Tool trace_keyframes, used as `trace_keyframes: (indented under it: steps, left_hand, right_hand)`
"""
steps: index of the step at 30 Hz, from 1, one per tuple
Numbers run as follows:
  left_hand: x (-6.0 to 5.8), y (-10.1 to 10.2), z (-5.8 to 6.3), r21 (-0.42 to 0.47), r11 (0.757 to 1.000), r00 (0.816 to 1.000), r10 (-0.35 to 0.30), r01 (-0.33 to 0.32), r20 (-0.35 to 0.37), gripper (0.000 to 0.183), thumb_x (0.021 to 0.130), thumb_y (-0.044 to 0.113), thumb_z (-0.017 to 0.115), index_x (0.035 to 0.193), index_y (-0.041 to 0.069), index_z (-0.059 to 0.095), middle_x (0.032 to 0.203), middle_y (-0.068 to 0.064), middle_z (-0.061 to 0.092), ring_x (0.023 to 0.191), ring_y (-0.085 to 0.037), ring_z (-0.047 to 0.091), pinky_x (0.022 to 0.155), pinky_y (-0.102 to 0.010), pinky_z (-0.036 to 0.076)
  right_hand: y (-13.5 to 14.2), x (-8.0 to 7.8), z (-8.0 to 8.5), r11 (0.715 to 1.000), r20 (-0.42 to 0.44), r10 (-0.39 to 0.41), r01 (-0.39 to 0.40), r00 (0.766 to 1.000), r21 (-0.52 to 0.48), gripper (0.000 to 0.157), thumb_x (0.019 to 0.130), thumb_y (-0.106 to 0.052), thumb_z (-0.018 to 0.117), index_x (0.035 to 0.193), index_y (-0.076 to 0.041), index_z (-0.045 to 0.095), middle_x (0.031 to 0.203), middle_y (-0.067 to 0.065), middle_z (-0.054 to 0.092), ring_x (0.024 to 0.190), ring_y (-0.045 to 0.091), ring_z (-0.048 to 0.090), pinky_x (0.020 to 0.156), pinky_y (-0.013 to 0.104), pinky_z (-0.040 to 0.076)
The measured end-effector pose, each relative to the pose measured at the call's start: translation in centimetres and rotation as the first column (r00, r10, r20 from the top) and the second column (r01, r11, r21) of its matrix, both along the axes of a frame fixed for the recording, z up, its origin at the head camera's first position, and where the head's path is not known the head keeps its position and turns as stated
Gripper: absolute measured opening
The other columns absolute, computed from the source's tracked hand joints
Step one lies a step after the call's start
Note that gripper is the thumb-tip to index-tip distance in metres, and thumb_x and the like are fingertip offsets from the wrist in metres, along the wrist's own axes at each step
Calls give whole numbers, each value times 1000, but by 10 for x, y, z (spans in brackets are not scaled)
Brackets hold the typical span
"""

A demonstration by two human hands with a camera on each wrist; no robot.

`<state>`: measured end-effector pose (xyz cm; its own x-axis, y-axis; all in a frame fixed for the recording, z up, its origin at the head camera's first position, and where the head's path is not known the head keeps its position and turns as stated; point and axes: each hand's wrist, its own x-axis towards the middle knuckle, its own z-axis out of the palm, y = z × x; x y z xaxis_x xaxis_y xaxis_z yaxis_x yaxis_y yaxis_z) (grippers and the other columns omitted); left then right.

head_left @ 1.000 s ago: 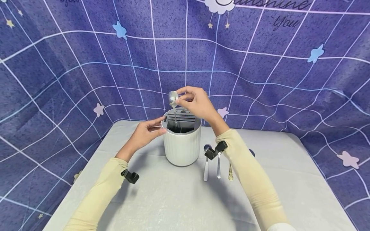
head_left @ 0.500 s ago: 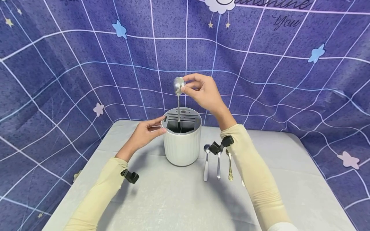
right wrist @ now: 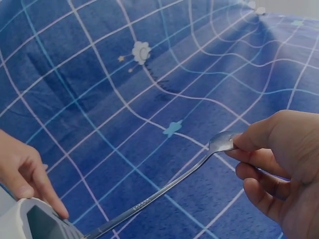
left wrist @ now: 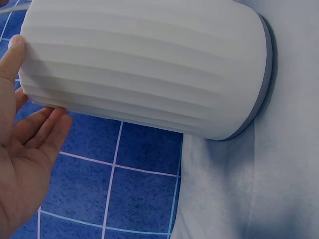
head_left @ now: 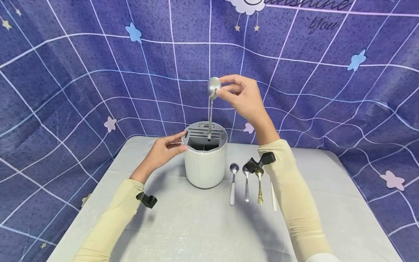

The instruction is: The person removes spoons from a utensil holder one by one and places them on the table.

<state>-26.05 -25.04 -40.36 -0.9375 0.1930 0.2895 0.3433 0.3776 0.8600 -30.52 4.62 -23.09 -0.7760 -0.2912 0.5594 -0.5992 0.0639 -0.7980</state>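
Observation:
My right hand pinches a silver long-handled spoon by its bowl. The handle points down, and its tip overlaps the slotted top of a white ribbed utensil holder in the head view. In the right wrist view, the spoon slants toward the holder's rim. On the left side of the holder, my left hand rests its thumb and fairly straight fingers at the rim. The left wrist view shows these fingers against the ribbed wall.
Several spoons lie in a row right of the holder, among them one with a white handle, a plain silver one and one with a gold handle. The right sleeve passes over the row's right end. A purple gridded cloth hangs behind the table.
My right hand has risen and moved right with the spoon, drawing its handle up from the holder's open compartment. The left hand has stayed at the rim.

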Motion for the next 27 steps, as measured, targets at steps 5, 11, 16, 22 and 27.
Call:
trace_keyframes:
  steps: [5, 11, 16, 22, 27]
  left_hand:
    - [0, 0, 0, -9, 1000, 1000, 2, -2, -4, 59, 92, 33, 79, 146, 19, 59, 147, -14, 56, 126, -35, 62, 101, -38, 57]
    - [1, 0, 1, -11, 1000, 1000, 4, -4, -7, 60, 92, 34, 79, 146, 19, 59, 147, -15, 57, 126, -35, 62, 100, -40, 57]
    - [2, -1, 2, -20, 1000, 1000, 11, -11, -1, 59, 92, 35, 79, 146, 21, 59, 147, -14, 57, 126, -35, 62, 101, -40, 57]
    - [3, -1, 2, -20, 1000, 1000, 18, -18, -4, 57, 92, 33, 79, 145, 20, 60, 148, -10, 57, 126, -35, 62, 100, -39, 57]
    - [2, 0, 2, -18, 1000, 1000, 14, -14, 1, 57, 93, 30, 78, 146, 20, 59, 148, -12, 56, 126, -34, 62, 100, -38, 57]
  right_hand:
    - [13, 5, 4, 999, 2, -24, 24, 1000, -21, 25, 90, -2, 76, 114, 2, 73, 81, -3, 78, 73, 7, 65, 55, 20, 41]
    - [30, 8, 6, 998, -13, -48, 47, 999, -47, 25, 88, 0, 76, 113, 5, 73, 80, 0, 78, 73, 6, 68, 55, 19, 44]
    - [46, 7, 3, 995, 21, -82, 84, 996, -59, 25, 87, 2, 74, 112, 5, 73, 77, -4, 77, 70, 4, 65, 58, 18, 45]
    - [65, 4, -10, 992, 75, -122, 124, 990, -32, 25, 88, 1, 73, 113, 5, 73, 75, -6, 76, 67, 4, 61, 58, 18, 46]
    - [83, 2, -25, 987, 127, -158, 158, 979, 9, 26, 89, -2, 73, 115, 3, 73, 76, -7, 76, 67, 5, 61, 59, 19, 46]
